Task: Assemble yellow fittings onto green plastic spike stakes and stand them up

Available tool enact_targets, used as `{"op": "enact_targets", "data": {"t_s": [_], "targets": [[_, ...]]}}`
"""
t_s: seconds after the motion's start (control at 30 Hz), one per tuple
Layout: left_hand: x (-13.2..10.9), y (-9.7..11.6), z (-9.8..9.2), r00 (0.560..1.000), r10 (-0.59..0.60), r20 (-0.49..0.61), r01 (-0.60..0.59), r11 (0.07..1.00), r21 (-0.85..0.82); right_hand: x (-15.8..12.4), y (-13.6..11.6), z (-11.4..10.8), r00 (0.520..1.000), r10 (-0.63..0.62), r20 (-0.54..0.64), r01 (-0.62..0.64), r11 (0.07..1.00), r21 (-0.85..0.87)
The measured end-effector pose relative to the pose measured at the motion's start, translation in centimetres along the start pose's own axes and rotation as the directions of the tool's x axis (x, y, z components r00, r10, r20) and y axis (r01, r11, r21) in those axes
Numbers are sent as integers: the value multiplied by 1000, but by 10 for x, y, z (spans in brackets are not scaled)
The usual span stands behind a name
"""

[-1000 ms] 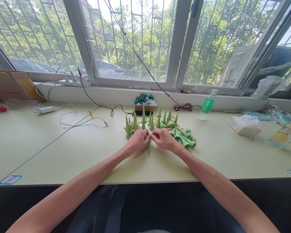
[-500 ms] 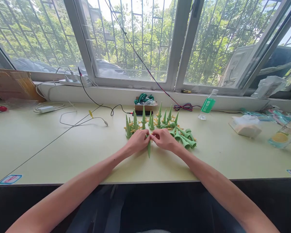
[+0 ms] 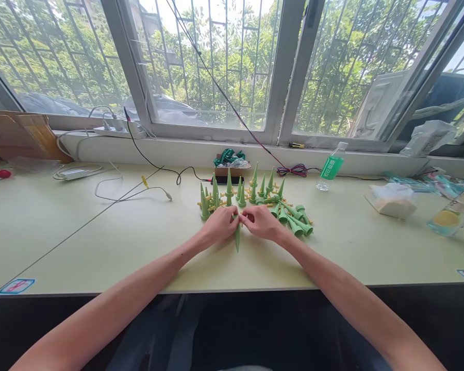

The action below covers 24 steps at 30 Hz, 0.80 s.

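Note:
Between my two hands is a green plant watering spike [image 3: 237, 241], its tip pointing down toward the table's front edge. My left hand [image 3: 221, 224] is closed around its upper part. The fingers of my right hand [image 3: 261, 221] pinch a small yellow valve piece [image 3: 242, 223] at the spike's side; my fingertips hide most of it. Just behind my hands, several green spikes [image 3: 229, 186] with yellow valves stand tip up. More green spikes [image 3: 297, 226] lie in a loose pile beside my right hand.
Behind the standing spikes are a black phone [image 3: 225, 180] and a small cardboard box [image 3: 232, 171]. A bottle with a green label [image 3: 331, 167] and a tissue pack [image 3: 392, 201] stand to the right. White cables [image 3: 129, 196] lie on the left.

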<state>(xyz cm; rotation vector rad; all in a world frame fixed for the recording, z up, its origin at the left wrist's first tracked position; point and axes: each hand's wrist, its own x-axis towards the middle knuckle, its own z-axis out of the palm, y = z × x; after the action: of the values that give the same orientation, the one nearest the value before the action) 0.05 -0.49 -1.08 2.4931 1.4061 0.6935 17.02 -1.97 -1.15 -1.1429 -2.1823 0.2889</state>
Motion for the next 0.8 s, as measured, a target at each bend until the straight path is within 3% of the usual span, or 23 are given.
{"op": "enact_targets", "data": {"t_s": [0.8], "targets": [[0, 0, 0, 1000, 10, 3, -11, 1000, 17, 0, 0, 0, 1000, -5, 4, 5, 1000, -4]]}}
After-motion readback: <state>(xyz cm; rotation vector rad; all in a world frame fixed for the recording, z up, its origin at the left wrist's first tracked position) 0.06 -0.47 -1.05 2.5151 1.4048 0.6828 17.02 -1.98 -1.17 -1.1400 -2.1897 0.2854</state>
